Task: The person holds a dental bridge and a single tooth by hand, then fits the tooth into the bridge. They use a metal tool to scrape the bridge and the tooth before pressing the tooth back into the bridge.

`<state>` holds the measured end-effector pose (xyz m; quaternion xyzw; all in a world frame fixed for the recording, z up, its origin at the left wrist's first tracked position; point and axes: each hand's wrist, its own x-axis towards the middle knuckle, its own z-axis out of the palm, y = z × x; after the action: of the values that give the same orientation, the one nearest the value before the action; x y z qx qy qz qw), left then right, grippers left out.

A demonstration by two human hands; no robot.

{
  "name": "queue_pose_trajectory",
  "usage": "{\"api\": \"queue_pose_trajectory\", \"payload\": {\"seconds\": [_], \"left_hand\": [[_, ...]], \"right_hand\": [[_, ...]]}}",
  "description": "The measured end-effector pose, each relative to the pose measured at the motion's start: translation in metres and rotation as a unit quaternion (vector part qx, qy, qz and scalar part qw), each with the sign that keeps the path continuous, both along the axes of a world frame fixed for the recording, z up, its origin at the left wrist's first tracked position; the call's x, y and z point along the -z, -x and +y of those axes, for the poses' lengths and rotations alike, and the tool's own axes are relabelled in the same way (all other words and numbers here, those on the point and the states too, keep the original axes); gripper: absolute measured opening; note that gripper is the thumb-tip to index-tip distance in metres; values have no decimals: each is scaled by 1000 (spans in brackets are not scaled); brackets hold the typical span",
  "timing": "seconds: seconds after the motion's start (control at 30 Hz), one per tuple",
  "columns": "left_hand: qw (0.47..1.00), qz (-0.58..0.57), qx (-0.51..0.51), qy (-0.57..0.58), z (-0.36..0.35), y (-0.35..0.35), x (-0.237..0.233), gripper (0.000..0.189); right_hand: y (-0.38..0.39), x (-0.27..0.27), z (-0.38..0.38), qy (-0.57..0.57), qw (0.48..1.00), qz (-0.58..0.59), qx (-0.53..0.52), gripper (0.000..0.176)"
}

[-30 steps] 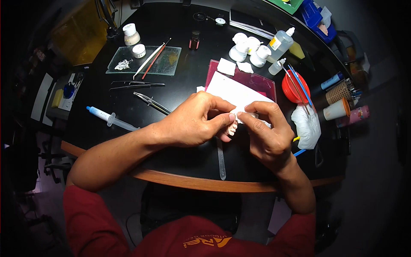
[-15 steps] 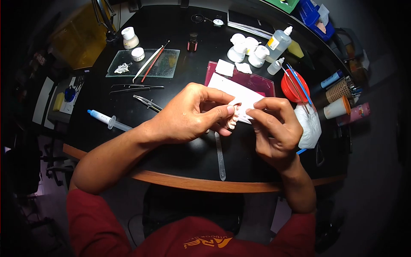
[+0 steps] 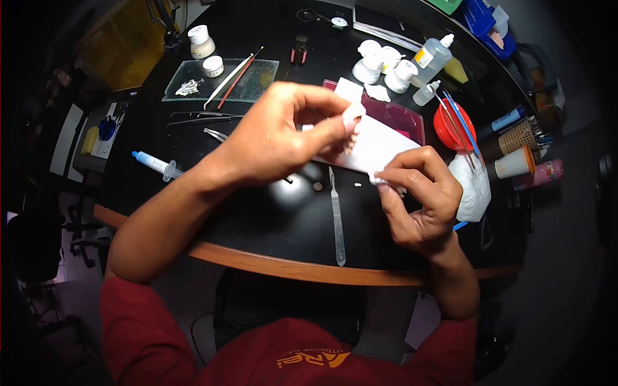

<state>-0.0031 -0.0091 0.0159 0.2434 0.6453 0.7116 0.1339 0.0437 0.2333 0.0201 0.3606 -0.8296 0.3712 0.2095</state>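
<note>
My left hand (image 3: 283, 132) pinches a small dental model (image 3: 353, 132) with a row of cream-coloured teeth, held up over the white paper (image 3: 380, 145). Lower and to the right, my right hand (image 3: 421, 193) grips a tiny white piece (image 3: 375, 178) between thumb and index finger, apart from the model. Between my hands a metal scalpel (image 3: 338, 225) lies on the black table, with small pale bits (image 3: 358, 184) near it. Under the paper is a dark red plate (image 3: 409, 121).
A glass slab (image 3: 261, 80) with brushes and a small jar (image 3: 213, 66) lies at the back left. White jars (image 3: 400, 77), a clear bottle (image 3: 432, 59) and a red bowl (image 3: 450, 125) stand right. A syringe (image 3: 153, 163) lies left.
My hands have moved apart. The left one has risen with the model, while the right one has drawn away from it with the tiny white piece. The view has shifted slightly.
</note>
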Motion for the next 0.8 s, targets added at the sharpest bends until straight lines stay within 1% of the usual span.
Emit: {"api": "queue_pose_trajectory", "payload": {"seconds": [0.03,0.07,0.1,0.13,0.23,0.27,0.4,0.5,0.6,0.8], "left_hand": [[999,21,-32,-1,-3,3,-1,24],[998,7,-44,-36,-5,6,2,24],[997,7,-68,-31,-5,6,0,24],[997,15,-73,-23,-6,8,-1,24],[997,15,-73,-13,-9,8,-1,24],[997,15,-72,-15,-8,10,2,24],[997,15,-77,-16,-8,11,3,24],[997,19,-70,-19,-8,11,3,24],[998,18,-52,-26,-8,11,5,24],[998,-18,-41,-36,-4,9,8,23]], "right_hand": [[0,-3,1,-50,998,-16,-28,11],[0,-8,4,-101,993,-31,-56,9],[1,-11,5,-151,984,-44,-85,7],[0,-3,4,-138,985,-46,-88,3],[0,17,-11,-107,992,-22,-66,6],[0,22,-14,-125,990,-10,-62,12],[-2,27,-33,-146,989,4,-33,26],[-2,32,-43,-127,991,23,-35,21],[0,37,-40,-162,984,43,-53,22],[-3,29,-37,-155,985,11,-76,21]]}}
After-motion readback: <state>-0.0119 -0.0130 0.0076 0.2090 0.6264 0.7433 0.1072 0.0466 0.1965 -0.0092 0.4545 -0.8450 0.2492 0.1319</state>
